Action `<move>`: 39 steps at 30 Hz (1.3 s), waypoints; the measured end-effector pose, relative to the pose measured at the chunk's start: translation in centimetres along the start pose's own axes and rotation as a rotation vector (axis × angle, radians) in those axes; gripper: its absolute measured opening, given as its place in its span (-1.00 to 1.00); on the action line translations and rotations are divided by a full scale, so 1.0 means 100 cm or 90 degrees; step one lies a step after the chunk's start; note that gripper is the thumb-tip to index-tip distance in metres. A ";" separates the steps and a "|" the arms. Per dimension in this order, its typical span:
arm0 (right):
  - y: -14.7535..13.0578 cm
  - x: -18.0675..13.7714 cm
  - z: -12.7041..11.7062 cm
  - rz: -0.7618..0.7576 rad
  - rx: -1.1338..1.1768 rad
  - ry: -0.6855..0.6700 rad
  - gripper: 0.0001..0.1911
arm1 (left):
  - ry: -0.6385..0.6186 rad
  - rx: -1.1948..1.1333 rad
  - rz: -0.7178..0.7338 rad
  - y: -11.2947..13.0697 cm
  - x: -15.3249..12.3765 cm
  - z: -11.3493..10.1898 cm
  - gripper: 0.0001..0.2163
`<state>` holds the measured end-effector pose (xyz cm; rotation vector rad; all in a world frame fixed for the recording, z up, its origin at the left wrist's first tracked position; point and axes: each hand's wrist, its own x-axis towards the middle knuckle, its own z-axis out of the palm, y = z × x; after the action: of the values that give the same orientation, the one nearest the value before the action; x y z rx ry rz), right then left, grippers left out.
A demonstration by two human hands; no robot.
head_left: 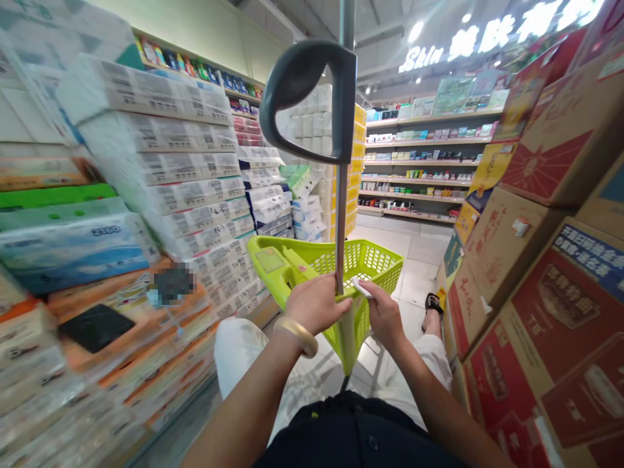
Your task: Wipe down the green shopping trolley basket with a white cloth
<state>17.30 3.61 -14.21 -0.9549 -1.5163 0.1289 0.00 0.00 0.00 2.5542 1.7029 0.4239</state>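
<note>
A lime-green rolling shopping basket [377,270] with perforated walls stands between my knees. Its metal pole [340,221] rises to a dark grey loop handle [308,101] at the top. My left hand [314,304], with a gold-coloured bangle at the wrist, is closed over the basket's near rim beside the foot of the pole; its fingertips are partly hidden. On the other side of the pole, my right hand [387,315] pinches a small folded white wipe or tissue [361,287] against the rim.
Wrapped tissue packs [195,162] are stacked high on the left, with a black phone-like slab [97,327] lying on a lower orange stack. Cardboard cartons [517,247] line the right side. Stocked shelves [424,162] stand at the back beyond a pale tiled floor [419,244].
</note>
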 end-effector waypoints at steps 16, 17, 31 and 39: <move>-0.014 0.015 0.006 -0.046 0.084 -0.153 -0.61 | -0.017 0.070 -0.023 -0.017 -0.006 -0.003 -0.73; -0.017 0.015 0.007 -0.056 0.096 -0.163 -0.60 | -0.019 0.069 -0.024 -0.017 -0.006 -0.003 -0.73; -0.031 0.003 0.017 -0.038 0.054 -0.078 -0.61 | -0.050 0.086 0.014 -0.021 -0.007 -0.007 -0.57; -0.043 0.001 0.011 -0.050 0.023 -0.072 -0.43 | -0.118 0.093 0.025 -0.022 -0.005 -0.012 -0.58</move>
<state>14.25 1.35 -11.80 -0.8707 -1.6475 0.1552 -2.43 0.26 0.64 2.6329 1.6787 0.0622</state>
